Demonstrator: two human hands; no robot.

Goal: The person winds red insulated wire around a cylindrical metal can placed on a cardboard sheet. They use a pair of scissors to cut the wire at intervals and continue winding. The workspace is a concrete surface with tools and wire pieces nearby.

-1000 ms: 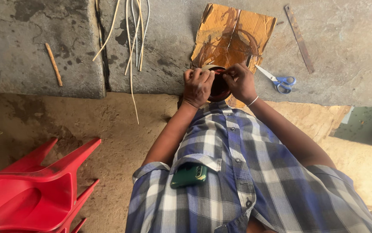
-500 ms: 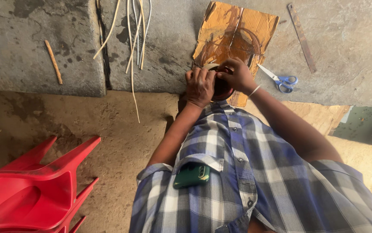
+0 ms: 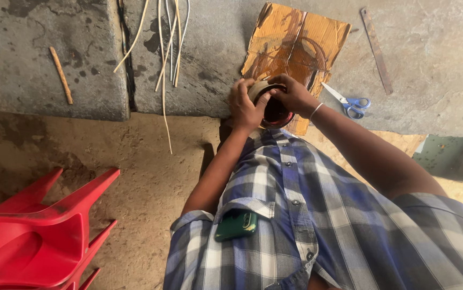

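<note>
At slab edge | round pot (image 3: pixel 274 110) | between left hand (image 3: pixel 245 104), right hand (image 3: pixel 293 94)

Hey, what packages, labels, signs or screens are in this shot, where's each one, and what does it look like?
Cardboard sheet: flattened packaging, lying on the grey slab beyond both hands; roughly rectangular, brown with dark stains and ring marks.
Phone: in the chest pocket of the checked shirt; rectangular, dark green case, screen hidden.
Round tin: small dark container with a reddish rim, held between the left hand and right hand; no label shows.
No signs in view.
</note>
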